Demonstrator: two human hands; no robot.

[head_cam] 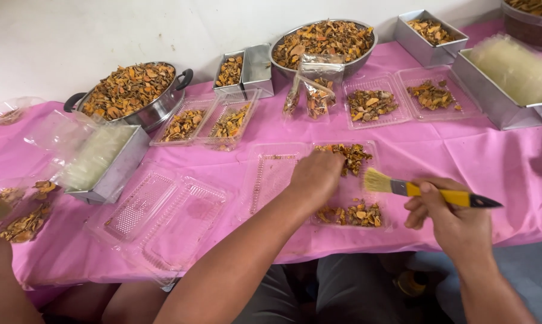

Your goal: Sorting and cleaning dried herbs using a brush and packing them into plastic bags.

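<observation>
Covering part of the clear tray, the left hand presses into dried slices, fingertips hidden. Right hand grips the yellow brush, lying crosswise, bristles pointing toward the left hand.

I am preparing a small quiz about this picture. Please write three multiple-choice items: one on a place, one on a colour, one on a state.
1. Where is the left hand?
A. on the open clear tray with dried pieces
B. in the big bowl
C. under the table

2. What colour is the brush handle?
A. green
B. yellow with a black end
C. white

3. What is the state of the right hand?
A. flat and empty
B. closed on the brush
C. out of view

Answers: 1 A, the hand rests on the tray in front of the person. 2 B, the handle is yellow and its tip black. 3 B, the fingers wrap around the handle.
</observation>
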